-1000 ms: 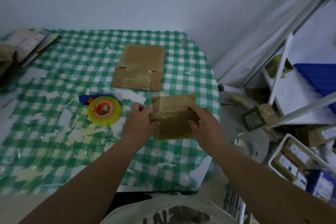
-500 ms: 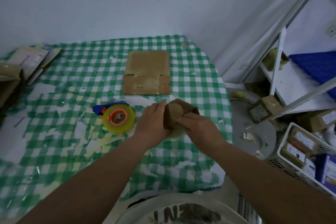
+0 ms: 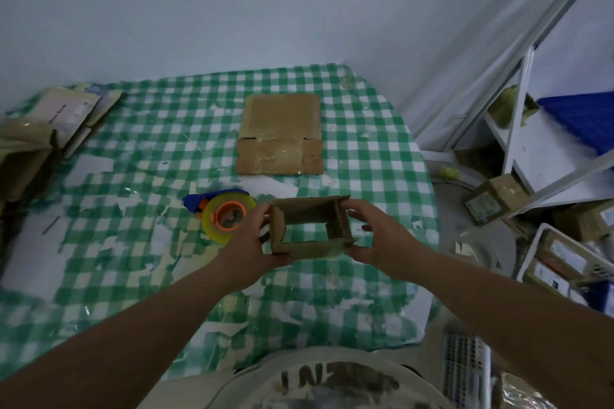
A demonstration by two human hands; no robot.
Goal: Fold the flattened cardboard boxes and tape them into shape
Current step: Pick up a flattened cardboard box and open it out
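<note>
A: Nearest the camera, what do you see?

B: A pale printed shirt front (image 3: pixel 332 385) at the bottom edge, and two bare forearms reaching out over a table covered in a worn green-and-white checked cloth (image 3: pixel 139 176).

A: And the hands?

B: They hold a small brown cardboard box (image 3: pixel 310 227), opened into a rectangular sleeve so you look straight down through it to the cloth. The left hand (image 3: pixel 252 242) grips its left wall, fingers curled round the far corner and thumb under the near edge. The right hand (image 3: pixel 378 236) grips the right wall the same way, fingers over the far top corner, thumb at the near lower corner. Both hands are closed on the cardboard.

A: Is the box resting on the table?

B: It is over the near right part of the cloth; I cannot tell whether it touches the surface.

A: What is beside it?

B: Just left of the left hand lies a yellow roll of tape with an orange core on a blue dispenser (image 3: pixel 226 216), flat on the cloth.

A: Farther out?

B: A flattened brown cardboard box with clear tape across it (image 3: pixel 280 136) lies flat near the table's far side, well apart from the held one. At the far left edge sits a stack of flat cardboard and paper packets (image 3: pixel 50 123). To the right, off the table, stands a white metal shelf frame (image 3: pixel 518 116), with small labelled cardboard parcels (image 3: pixel 495 202) below it and a white basket of packages (image 3: pixel 564 262).
</note>
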